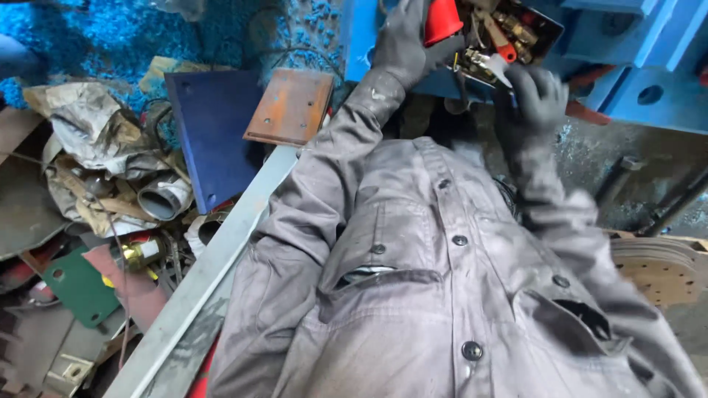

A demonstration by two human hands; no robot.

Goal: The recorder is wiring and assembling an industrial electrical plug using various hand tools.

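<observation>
The dark-gloved left hand (405,37) wraps its curled fingers (435,53) around a red plastic handle (442,18), gripping it. Just right of them lies a tray of brass fittings (509,33). The gloved right hand (538,96), fingers loosely bent and holding nothing, touches the tray's lower edge.

One head camera looks steeply down, close over the wearer's grey jacket (442,295).

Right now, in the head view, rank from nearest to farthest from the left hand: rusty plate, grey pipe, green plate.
From the left hand:
1. Rusty plate, just lower left.
2. Grey pipe, farther left in the scrap.
3. Green plate, bottom left.
</observation>
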